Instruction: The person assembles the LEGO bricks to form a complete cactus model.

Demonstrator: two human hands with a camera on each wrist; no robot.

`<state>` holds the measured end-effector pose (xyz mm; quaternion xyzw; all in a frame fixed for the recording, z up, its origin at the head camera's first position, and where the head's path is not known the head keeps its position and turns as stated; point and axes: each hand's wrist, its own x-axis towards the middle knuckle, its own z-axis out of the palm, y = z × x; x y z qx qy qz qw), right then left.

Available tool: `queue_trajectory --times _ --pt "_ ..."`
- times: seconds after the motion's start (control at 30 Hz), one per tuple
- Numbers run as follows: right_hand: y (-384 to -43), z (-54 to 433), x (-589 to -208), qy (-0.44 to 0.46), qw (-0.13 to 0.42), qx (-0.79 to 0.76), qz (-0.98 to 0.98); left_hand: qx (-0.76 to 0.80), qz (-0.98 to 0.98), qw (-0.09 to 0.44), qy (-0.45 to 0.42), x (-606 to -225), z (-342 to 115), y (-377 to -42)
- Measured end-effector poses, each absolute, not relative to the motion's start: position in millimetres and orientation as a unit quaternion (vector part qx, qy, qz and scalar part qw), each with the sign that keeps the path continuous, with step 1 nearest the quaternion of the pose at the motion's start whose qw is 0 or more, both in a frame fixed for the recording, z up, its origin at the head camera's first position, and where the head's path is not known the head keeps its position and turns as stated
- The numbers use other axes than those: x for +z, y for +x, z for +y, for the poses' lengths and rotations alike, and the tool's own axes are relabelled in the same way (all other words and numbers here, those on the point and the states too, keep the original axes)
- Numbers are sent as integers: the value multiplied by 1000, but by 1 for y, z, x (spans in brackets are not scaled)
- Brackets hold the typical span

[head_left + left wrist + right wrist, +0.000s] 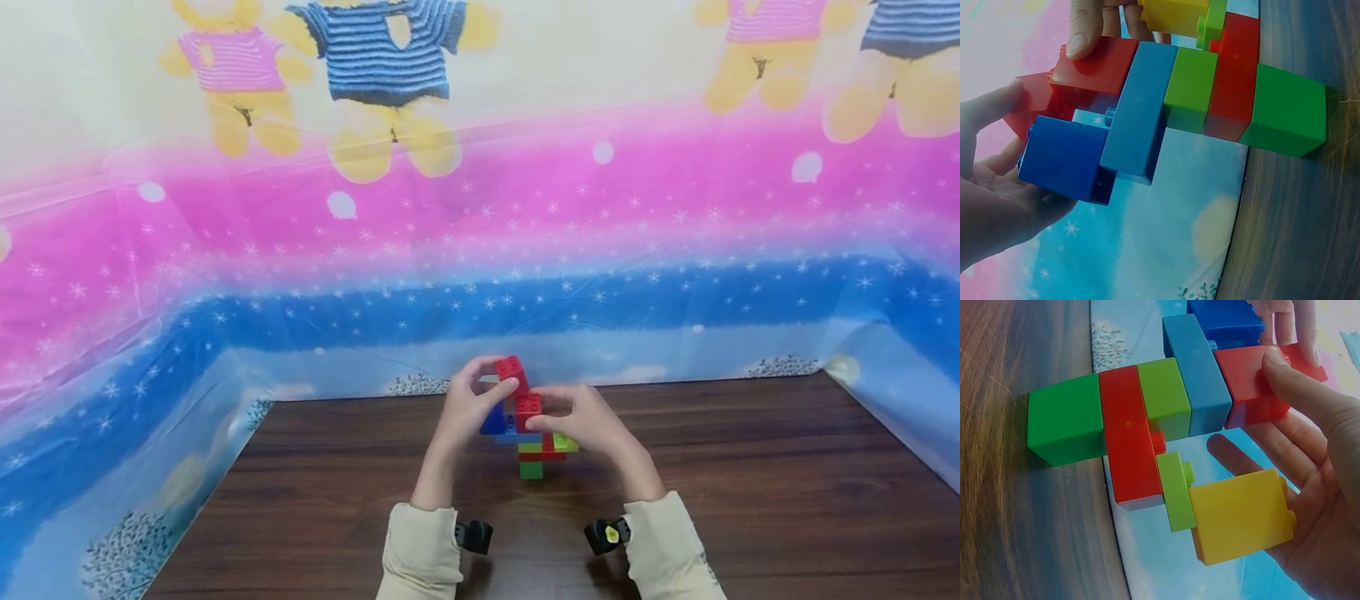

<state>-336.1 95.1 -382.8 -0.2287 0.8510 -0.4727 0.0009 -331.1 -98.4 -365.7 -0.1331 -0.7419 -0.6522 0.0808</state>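
A tower of toy building blocks stands on the table, with a green block point(1288, 109) at its foot. Above come a long red block point(1125, 437), a lime block point(1164, 394) and a long light-blue block point(1197, 375). On the light-blue one sit a dark blue block point(1063, 159) and a red block point(528, 410). My right hand point(588, 421) grips that red block between thumb and fingers. With my left hand point(468, 406) I pinch another red block point(511, 372), tilted right at its top. A yellow block point(1241, 515) on a thin lime block point(1175, 490) juts out beside my right palm.
The dark wooden table point(322, 492) reaches back to a patterned cloth point(450, 308) that rises behind and at both sides. Black wrist cameras, left point(474, 537) and right point(606, 536), hang inside the sleeves, low over the table.
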Motion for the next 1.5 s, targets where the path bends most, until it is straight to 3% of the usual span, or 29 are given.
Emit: queue_trajectory --times 0.47,1.5 --pt "-337 93 -384 -189 10 -461 867 -637 -754 59 -148 -366 -97 -330" --pt "-335 94 -382 -193 10 -454 870 -614 -765 31 -191 -366 -99 -327"
